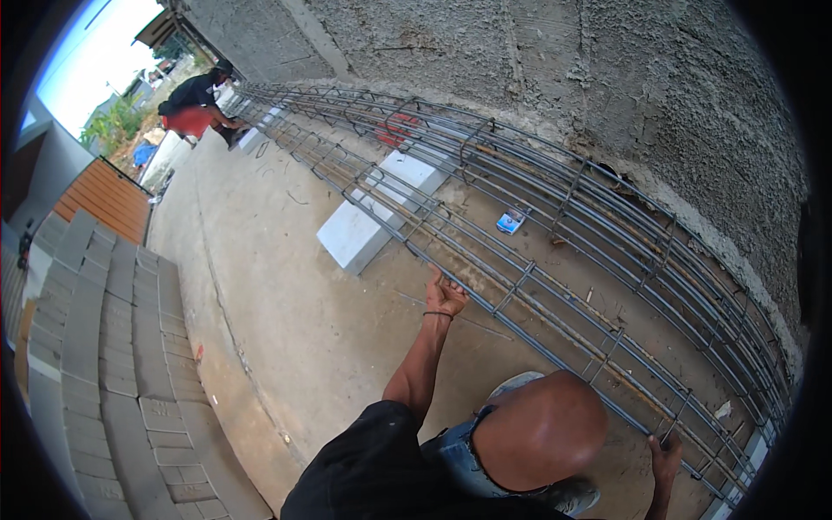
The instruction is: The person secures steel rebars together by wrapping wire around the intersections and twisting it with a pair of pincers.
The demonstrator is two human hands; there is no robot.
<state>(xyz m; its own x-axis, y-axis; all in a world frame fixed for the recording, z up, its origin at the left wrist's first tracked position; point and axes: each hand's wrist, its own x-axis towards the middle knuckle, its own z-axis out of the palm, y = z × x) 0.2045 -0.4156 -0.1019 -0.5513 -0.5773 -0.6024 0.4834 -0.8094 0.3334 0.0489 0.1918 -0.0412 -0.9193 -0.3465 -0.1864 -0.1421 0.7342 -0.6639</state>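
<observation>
Rough wall (676, 121) beyond both grips; open concrete floor (269, 260) left of the left grip, to the stacked grey blocks' edge (130, 373). Front rebar cage (524, 279) runs right past both! Left grip (446, 296), loosely curled, grasps its near bar; right grip (666, 455) touches its near side, can't tell if clenched.

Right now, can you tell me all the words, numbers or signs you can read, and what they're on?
Nothing can be read for sure.
Stacked grey blocks at the left: faint letter-like marks on some, too blurred to read.
Small blue-and-white packet on the ground: it looks printed, but too small to read.
</observation>
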